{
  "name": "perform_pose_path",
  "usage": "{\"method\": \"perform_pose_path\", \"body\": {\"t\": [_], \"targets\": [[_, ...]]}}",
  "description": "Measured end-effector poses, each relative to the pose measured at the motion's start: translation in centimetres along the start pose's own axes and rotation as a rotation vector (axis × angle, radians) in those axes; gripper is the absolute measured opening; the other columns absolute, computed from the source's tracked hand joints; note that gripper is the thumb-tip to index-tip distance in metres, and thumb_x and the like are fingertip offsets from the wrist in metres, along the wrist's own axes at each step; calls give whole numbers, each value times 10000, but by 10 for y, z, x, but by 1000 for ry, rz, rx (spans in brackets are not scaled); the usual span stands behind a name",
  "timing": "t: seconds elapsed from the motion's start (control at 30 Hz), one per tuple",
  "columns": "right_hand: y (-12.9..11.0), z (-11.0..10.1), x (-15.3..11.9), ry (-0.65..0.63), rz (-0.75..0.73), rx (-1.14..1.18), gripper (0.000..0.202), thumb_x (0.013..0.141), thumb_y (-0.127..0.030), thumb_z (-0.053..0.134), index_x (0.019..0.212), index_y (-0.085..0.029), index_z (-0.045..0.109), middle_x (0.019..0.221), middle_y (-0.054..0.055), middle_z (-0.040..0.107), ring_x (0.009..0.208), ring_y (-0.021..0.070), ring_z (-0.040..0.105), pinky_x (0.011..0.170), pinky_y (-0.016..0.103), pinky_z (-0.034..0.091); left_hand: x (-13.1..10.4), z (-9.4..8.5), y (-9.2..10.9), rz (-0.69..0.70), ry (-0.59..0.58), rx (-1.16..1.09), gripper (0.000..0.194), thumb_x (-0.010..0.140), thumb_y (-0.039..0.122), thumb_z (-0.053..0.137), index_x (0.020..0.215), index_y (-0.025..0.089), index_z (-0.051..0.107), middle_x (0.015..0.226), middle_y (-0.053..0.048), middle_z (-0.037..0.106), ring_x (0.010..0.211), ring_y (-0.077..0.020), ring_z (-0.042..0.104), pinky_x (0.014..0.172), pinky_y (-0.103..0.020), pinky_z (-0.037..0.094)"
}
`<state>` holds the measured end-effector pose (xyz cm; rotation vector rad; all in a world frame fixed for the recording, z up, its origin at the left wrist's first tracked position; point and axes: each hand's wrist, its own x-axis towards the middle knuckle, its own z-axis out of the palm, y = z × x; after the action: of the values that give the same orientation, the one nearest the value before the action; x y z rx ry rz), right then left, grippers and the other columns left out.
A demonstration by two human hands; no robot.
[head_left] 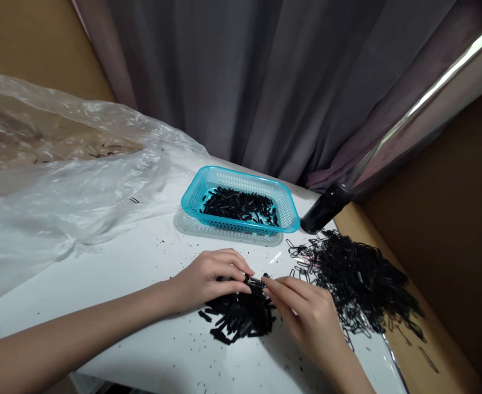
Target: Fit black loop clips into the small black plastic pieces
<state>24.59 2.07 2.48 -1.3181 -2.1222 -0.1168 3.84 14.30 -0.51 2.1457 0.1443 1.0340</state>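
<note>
My left hand (212, 276) is closed in a pinch on a small black piece (248, 279) with thin shiny wires. My right hand (306, 306) pinches the other end of these wires, where a bit of black shows at the fingertips. How the two ends join is too small to make out. Just under both hands lies a pile of short black strips (241, 317) on the white tabletop (150, 339). To the right of my right hand spreads a large heap of black wire loops (359, 279).
Behind the hands a blue perforated basket (292, 219) holds many short black strips, on a pale tray (224, 236). A black cylinder (326, 208) leans beside the loops. Clear plastic sheeting (113, 191) covers the left. A dark curtain (224, 82) hangs at the back.
</note>
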Motion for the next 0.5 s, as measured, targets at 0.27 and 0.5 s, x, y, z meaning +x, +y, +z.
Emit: {"method": "perform_pose_path", "body": {"t": [0.27,0.5], "targets": [[1,-2,0,-83,9,-12,279,1043,-178,464,1068,-146,740,758,53,726,599,138,659,534,229,484,-3,2,-1,54,-23,55,102,919,213,716,869,152,779,903,-122,794,866,-214,728,789,-316,599],[-7,-5,0,-150,39,344,223,1029,-187,513,1060,-181,733,743,26,711,618,123,637,571,230,481,-3,0,-3,36,-46,58,106,933,198,696,916,161,794,928,-114,809,880,-211,740,817,-318,604]]}}
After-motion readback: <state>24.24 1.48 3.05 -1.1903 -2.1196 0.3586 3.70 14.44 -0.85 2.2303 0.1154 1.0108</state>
